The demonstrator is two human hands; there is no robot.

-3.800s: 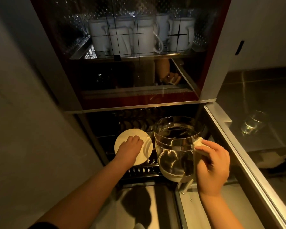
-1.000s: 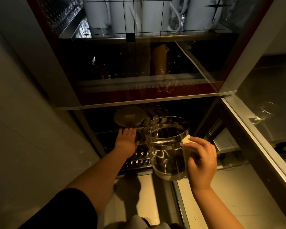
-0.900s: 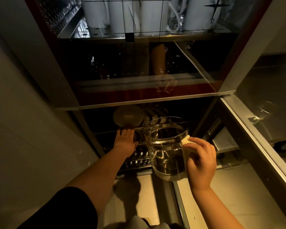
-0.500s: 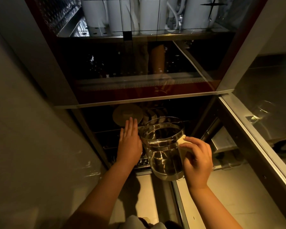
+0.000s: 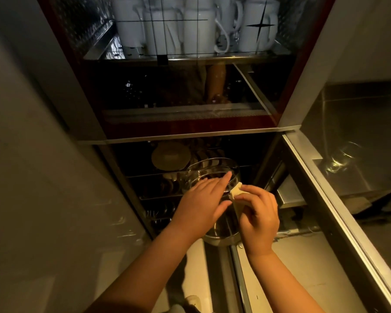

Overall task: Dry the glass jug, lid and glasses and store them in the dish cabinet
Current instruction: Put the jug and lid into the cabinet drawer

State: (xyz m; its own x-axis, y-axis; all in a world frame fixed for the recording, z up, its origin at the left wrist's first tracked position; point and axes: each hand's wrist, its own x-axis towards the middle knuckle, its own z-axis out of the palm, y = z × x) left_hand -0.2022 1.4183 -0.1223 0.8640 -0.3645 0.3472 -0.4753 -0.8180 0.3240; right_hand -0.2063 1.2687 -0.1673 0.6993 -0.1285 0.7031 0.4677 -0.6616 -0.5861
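The glass jug [image 5: 221, 231] hangs in front of the dish cabinet's open lower compartment. My right hand [image 5: 259, 216] grips its cream handle [image 5: 235, 192]. My left hand [image 5: 203, 199] lies across the jug's left side and rim with straight fingers, hiding much of the glass. The round cream lid [image 5: 171, 156] stands on edge in the lower wire rack [image 5: 154, 195], back left of the jug. A clear drinking glass [image 5: 341, 162] shows dimly through the open glass door at the right.
White mugs [image 5: 190, 26] fill the cabinet's upper shelf behind its glass front. Plates stand in the lower rack behind the lid. The open door frame [image 5: 325, 199] runs diagonally along the right. A grey wall [image 5: 43, 177] closes off the left.
My left hand has left the lid standing in the rack and moved right onto the jug. The jug has sunk a little lower; my right hand keeps hold of the handle.
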